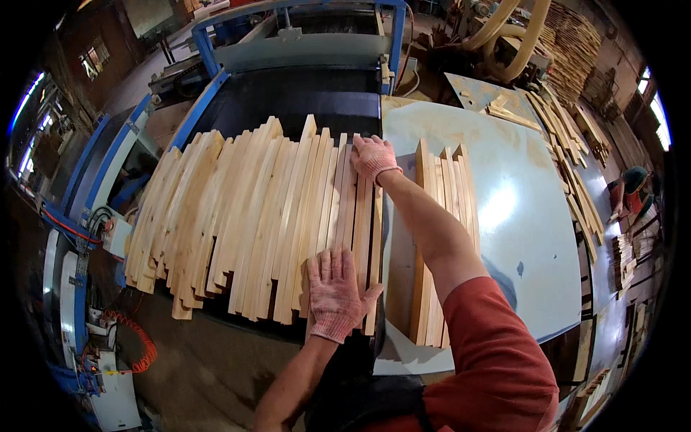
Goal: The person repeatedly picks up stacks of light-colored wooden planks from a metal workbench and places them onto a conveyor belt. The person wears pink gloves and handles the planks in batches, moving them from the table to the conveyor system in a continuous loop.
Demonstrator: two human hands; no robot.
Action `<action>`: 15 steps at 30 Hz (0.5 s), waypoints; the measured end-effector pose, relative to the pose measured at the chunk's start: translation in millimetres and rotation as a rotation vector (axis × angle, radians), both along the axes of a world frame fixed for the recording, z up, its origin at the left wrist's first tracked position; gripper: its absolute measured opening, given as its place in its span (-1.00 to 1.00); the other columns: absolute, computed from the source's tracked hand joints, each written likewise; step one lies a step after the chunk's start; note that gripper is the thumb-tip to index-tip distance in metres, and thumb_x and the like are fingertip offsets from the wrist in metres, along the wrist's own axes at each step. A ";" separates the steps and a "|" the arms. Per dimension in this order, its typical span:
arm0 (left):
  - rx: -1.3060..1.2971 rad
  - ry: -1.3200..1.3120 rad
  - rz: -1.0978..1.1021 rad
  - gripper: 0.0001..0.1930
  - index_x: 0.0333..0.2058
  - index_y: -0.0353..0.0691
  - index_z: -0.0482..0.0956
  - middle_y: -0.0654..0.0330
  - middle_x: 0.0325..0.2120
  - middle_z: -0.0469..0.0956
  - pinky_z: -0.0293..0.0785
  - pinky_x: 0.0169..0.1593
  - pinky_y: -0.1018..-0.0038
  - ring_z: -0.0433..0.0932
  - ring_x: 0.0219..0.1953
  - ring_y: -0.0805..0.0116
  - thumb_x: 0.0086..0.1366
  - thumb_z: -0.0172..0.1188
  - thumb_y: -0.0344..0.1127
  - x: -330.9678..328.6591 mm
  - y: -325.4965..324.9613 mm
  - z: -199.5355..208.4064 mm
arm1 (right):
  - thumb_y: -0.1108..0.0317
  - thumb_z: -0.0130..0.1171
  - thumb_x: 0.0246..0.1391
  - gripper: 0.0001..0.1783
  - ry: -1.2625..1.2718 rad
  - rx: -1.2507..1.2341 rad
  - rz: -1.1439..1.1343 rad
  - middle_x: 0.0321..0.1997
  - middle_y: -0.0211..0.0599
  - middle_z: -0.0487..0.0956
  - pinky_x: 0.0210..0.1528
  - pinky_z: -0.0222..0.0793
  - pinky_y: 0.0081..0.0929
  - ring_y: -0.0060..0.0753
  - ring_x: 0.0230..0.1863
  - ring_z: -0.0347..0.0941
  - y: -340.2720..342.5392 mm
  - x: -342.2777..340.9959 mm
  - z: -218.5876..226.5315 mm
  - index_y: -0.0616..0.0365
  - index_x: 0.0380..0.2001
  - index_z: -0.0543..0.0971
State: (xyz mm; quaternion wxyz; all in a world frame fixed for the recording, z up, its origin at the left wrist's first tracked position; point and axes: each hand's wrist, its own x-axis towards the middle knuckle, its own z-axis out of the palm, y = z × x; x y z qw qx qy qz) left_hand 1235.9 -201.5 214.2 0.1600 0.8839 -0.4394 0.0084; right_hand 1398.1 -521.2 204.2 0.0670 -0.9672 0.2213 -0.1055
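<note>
A wide row of pale wooden strips lies side by side on the dark conveyor belt, their ends uneven. Both my hands wear pinkish work gloves. Near the close ends of the right-hand strips, my left hand rests flat, fingers stretched forward and thumb out to the right. My right hand reaches to the far ends of those strips, its fingers bent over them; the undersides of the fingers are hidden. Right of the belt, a smaller stack of wooden strips lies on a grey metal table, partly behind my right forearm.
A blue machine frame spans the belt's far end. Blue rails and an orange coiled hose are at the left. Loose boards lie beyond the metal table. Another person is at the far right.
</note>
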 end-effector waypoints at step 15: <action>-0.268 0.100 0.121 -0.44 0.17 -0.47 0.55 -0.14 -0.01 0.66 0.37 0.38 -0.13 0.59 0.19 -0.11 0.31 0.36 -0.21 -4.4 -4.3 -0.5 | 0.15 0.40 0.31 0.04 -0.820 1.121 0.216 0.48 0.16 0.47 0.46 0.35 -0.30 -0.09 0.42 0.46 12.4 -46.6 91.0 0.15 0.66 0.05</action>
